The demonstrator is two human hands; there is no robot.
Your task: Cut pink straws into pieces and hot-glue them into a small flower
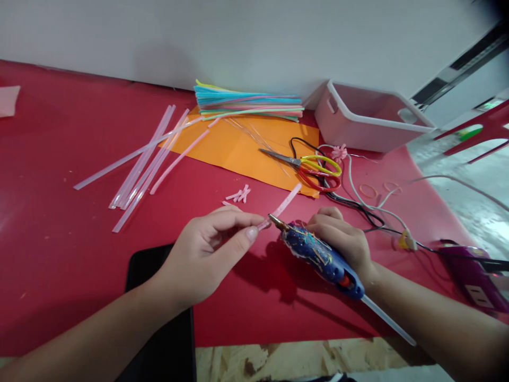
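Note:
Between the thumb and fingertips of my left hand [214, 252] is one end of a thin pink strip [288, 200], which points up and to the right. My right hand [344, 241] is wrapped around a blue hot glue gun [314, 252] with a clear glue stick out of its back. The gun's metal nozzle is at the strip, close to my left fingertips; whether it touches cannot be made out. Short pink pieces [240, 194] lie in a small heap just beyond my left hand. A dark flat device [159, 318] lies partly under my left forearm.
Scissors [318, 168] with yellow and red handles lie on an orange sheet [222, 146]. Behind are colourful pipe cleaners [250, 101] and a pale bin [369, 119]. Clear glue sticks [149, 159] lie left. Cables [353, 204] run right to a purple power strip [473, 276].

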